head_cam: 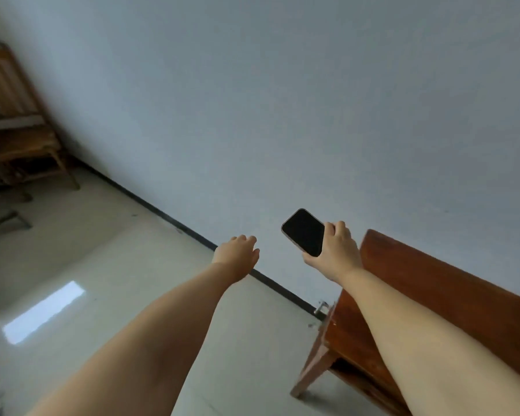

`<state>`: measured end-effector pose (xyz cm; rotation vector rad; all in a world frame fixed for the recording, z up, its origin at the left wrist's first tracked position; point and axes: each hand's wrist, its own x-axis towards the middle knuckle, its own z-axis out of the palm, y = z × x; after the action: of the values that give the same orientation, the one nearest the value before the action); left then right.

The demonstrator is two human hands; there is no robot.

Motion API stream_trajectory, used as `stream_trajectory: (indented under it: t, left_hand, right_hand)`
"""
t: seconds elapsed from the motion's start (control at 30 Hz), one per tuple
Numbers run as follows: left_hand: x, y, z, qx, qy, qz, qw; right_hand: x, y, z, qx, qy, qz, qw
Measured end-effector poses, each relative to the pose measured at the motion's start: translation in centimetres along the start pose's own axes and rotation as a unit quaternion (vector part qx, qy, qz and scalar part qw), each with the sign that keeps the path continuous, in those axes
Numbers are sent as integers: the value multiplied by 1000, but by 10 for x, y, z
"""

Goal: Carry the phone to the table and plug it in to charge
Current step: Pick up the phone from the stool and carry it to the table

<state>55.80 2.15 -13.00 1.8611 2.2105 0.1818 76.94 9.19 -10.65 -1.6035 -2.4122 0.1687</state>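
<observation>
phone in hand, no charger in sight yet

while the phone [303, 232] rides in the air, dark screen facing up, it sits clamped in the right hand [335, 250], whose fingers [338, 228] curl over its far edge with the palm under its lower end. it hangs in front of the pale wall [282, 100], just beyond the reddish wooden furniture [433, 295] at the right, and touches nothing but the hand.

the left hand [237, 255] reaches forward beside it, well apart from the phone, holding nothing; its fingers are loosely bent and mostly hidden behind the back of the hand, so how far they are spread is hard to tell.

below lies a glossy light floor [102, 250] with a bright patch of reflected light, met by a dark skirting line along the wall. a wooden chair [18, 130] stands far off in the left corner.

as for progress, the pick-up looks done and the carrying is under way. no cable, plug or socket shows anywhere, and whether the reddish piece is the target tabletop cannot be told. setting the phone down and plugging it in are both left to do.
</observation>
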Motion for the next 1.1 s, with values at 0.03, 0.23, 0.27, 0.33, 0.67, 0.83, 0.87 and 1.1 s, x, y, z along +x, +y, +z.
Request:
stream_trajectory:
  t: [0.03,0.23,0.27,0.33,0.67,0.83,0.87,1.1]
  left_hand:
    - [-7,-27,-6,-9,4,-19,1000]
    - [-61,-215,-43,-1,24,-139,990]
    - [-69,-242,-48,1,25,-158,987]
    - [-87,-298,-57,-4,28,-203,979]
    - [-108,-486,-93,-27,58,-330,942]
    - [-72,-580,-124,-26,80,-379,921]
    - [-63,-598,-131,-27,82,-385,919]
    - [-32,-714,-185,-22,133,-422,897]
  right_hand:
    - [9,-26,8,3,-10,-18,1000]
    - [55,-220,67,54,-41,-101,993]
    - [60,-248,75,59,-48,-118,990]
    - [70,-306,91,65,-59,-158,983]
    - [152,-516,161,42,-100,-314,943]
    - [226,-615,193,64,-95,-362,925]
    - [242,-635,200,70,-100,-372,920]
    - [318,-784,236,80,-128,-431,889]
